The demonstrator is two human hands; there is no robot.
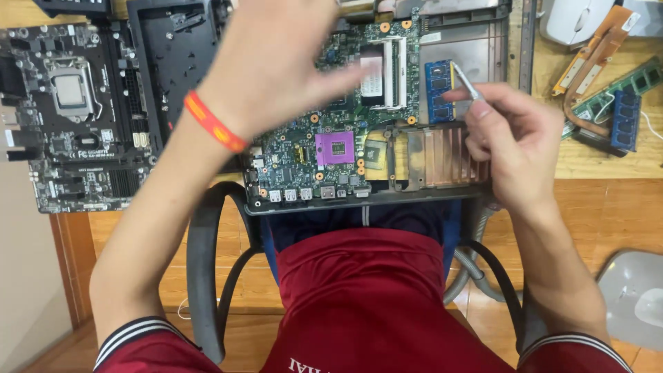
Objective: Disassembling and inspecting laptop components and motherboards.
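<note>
My right hand [514, 141] pinches a slim silver metal tool [467, 84] beside the blue memory stick [439, 91] on the green laptop board [331, 117]; a slip could gouge it, while my left hand [276, 62] hovers open, empty.

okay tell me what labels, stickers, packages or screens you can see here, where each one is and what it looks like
White rectangular label: on the laptop board, partly behind the blurred left hand.
Printed white markings: on the black desktop motherboard, far left.
No packages or screens.
</note>
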